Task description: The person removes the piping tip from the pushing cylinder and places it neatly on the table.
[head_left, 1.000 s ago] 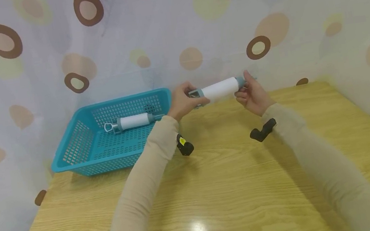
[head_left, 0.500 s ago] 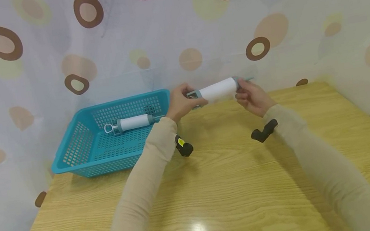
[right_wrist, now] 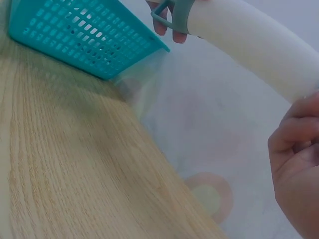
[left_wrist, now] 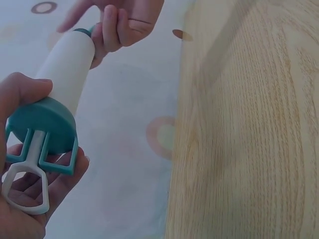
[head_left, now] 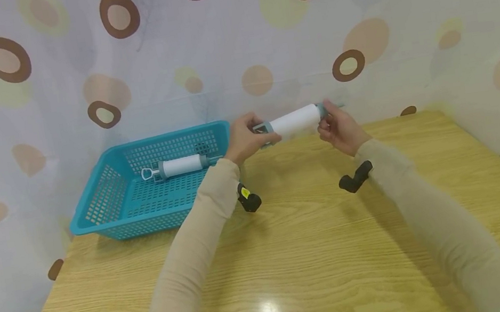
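Note:
In the head view a large syringe with a white barrel and teal end caps is held up in front of the curtain, nearly level. My left hand grips its handle end, thumb and fingers around the teal cap. From that end sticks a white pull ring, plain in the left wrist view. At the other end my right hand has its fingers at the teal nozzle cap, and a thin tip pokes out past them. A similar syringe lies in the teal basket.
The basket stands at the back left of the wooden table, just left of my left hand. A patterned curtain hangs close behind both hands. Black wrist mounts stick out from the sleeves.
The fingers of my right hand have shifted around the nozzle end, its thumb lowering and then lifting again. My left hand and the syringe have stayed almost still.

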Available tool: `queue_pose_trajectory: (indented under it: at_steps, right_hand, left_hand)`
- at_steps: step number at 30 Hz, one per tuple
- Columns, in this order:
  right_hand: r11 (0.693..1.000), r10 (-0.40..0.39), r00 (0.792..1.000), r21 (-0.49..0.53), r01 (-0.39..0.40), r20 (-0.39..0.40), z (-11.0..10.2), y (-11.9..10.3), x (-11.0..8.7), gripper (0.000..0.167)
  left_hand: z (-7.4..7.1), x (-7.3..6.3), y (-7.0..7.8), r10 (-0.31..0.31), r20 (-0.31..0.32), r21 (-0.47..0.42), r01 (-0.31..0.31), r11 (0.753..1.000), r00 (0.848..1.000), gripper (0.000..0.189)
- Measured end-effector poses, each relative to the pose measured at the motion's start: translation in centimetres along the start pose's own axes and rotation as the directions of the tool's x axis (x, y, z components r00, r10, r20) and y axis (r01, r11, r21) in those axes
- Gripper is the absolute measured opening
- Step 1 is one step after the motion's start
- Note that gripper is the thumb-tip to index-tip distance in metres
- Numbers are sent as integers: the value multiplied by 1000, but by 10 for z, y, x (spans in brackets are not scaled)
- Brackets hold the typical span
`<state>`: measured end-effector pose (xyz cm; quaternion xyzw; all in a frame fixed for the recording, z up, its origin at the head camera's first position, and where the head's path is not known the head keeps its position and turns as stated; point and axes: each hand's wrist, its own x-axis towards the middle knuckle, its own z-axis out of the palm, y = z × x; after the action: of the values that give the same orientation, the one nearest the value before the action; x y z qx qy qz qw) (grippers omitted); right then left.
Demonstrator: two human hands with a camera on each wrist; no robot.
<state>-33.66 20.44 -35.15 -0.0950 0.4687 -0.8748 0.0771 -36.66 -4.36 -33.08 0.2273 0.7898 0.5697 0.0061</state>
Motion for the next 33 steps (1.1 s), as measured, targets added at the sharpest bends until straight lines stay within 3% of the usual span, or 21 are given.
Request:
queue_pose_trajectory:
  at_steps: [4,7,13,20,33]
  right_hand:
    - [998,-8,1000,-65,6,-28,1,0,4,28]
    - [996,-29,1000,-82,29,5,0,0,7,25]
    - [1000,-25,997,5,25,76,-5,0,6,20]
    - [994,-21,994,111,9,106,-7,1,3,22]
    - [991,3,999,135,-10,52,-10,0,1,29]
  left_hand:
    - [-1,0,1,1,-1,10,-1,1000,1000,28]
    - [-2,1,2,-7,-7,20,7,1000,1000,29]
    - [-2,1,1,-33,-10,18,33,999,999,29]
    - [-3,-1,-1,-84,4,-66,84,994,996,28]
    - [7,2,3,-112,24,-90,114,989,993,29]
